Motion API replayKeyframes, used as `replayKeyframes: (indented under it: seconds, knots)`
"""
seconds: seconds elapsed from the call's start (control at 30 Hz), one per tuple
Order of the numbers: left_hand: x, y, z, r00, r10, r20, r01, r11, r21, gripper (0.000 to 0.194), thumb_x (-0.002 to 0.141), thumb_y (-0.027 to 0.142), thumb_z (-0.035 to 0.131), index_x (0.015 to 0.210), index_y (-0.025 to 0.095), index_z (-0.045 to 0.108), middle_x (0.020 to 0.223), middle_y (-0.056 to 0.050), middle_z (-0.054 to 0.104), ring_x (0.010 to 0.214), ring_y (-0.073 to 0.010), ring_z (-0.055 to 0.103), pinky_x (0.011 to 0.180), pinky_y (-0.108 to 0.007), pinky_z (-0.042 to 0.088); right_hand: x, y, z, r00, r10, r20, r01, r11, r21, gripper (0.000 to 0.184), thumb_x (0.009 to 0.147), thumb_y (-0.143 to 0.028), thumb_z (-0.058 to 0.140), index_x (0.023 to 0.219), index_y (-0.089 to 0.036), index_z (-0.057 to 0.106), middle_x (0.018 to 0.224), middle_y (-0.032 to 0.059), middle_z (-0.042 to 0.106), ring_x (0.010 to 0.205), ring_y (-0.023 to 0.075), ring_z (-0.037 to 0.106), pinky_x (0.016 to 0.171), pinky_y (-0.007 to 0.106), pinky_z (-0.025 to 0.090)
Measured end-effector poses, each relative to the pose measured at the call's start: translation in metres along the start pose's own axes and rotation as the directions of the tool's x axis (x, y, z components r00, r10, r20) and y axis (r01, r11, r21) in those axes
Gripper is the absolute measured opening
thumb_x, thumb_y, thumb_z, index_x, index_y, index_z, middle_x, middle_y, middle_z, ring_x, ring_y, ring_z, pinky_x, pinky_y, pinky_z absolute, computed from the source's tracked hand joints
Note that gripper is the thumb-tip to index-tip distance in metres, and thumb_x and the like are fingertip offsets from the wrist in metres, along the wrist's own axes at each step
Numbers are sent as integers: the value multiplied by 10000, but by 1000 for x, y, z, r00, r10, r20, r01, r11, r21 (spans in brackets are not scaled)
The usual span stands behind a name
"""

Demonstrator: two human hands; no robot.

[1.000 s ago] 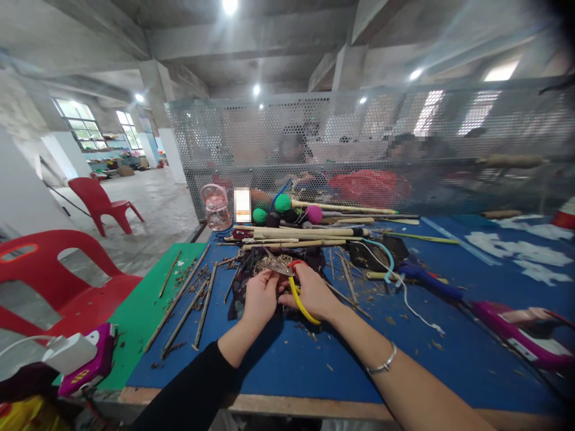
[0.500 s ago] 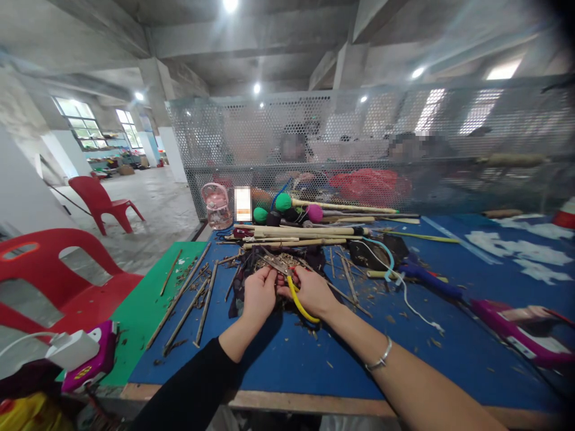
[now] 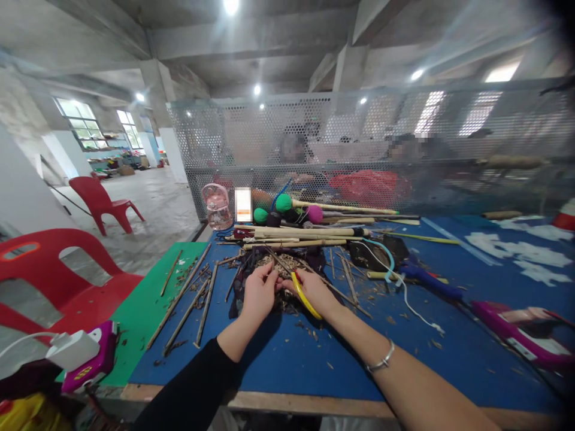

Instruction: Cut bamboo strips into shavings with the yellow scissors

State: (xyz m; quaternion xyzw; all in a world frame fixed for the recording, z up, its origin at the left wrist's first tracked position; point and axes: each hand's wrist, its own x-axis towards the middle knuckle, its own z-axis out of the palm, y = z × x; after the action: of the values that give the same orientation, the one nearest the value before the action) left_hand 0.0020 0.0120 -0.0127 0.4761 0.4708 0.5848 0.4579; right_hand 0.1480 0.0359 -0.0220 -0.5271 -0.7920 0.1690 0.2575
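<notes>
My right hand [image 3: 314, 290] is closed around a pair of cutters with a yellow handle [image 3: 305, 297]; the blades point up and left over a heap of wood chips [image 3: 283, 266]. My left hand [image 3: 258, 293] is closed in a pinch on a thin stick [image 3: 277, 260] that runs up and left from between the two hands. Both hands sit close together above a dark cloth [image 3: 245, 281] on the blue table [image 3: 314, 365]. A silver bangle [image 3: 381, 361] circles my right wrist.
Several thin sticks [image 3: 191, 302] lie left of my hands, partly on a green mat [image 3: 144, 311]. Longer sticks with coloured ball ends [image 3: 287, 206] lie behind, by a pink bottle [image 3: 215, 206]. A purple tool [image 3: 516, 326] lies right. Red chairs [image 3: 54, 281] stand left; people sit behind a mesh screen [image 3: 359, 137].
The cutters have tilted so the yellow handle points more down-right. Both hands shifted slightly up the table; the pinched stick now shows longer between them.
</notes>
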Motion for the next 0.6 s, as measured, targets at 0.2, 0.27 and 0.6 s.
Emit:
replayKeyframes:
  seconds: [0.2, 0.27, 0.6]
  knots:
    - [2, 4, 0, 992, -125, -10, 120, 968, -219, 240, 612, 272, 697, 797, 123, 664, 670, -16, 647, 588, -106, 580, 589, -223, 485, -2, -4, -6, 998, 48, -49, -53, 992, -110, 372, 727, -557, 544, 786, -190, 528, 684, 20, 591, 586, 141, 518, 523, 223, 304]
    - [3, 5, 0, 990, -137, -9, 131, 961, -242, 238, 590, 270, 713, 767, 117, 670, 664, -19, 652, 591, -103, 578, 590, -216, 479, -3, -6, -8, 997, 65, -53, -71, 989, -133, 409, 687, -557, 591, 875, -199, 524, 758, 26, 608, 646, 157, 550, 558, 228, 323]
    - [-3, 6, 4, 995, -92, 34, 97, 966, -240, 222, 582, 241, 704, 767, 117, 706, 699, -47, 687, 608, -129, 599, 622, -237, 479, -5, -15, -9, 996, -51, -73, 45, 995, -83, 480, 600, -459, 707, 922, -169, 500, 928, 67, 564, 861, 207, 534, 741, 304, 372]
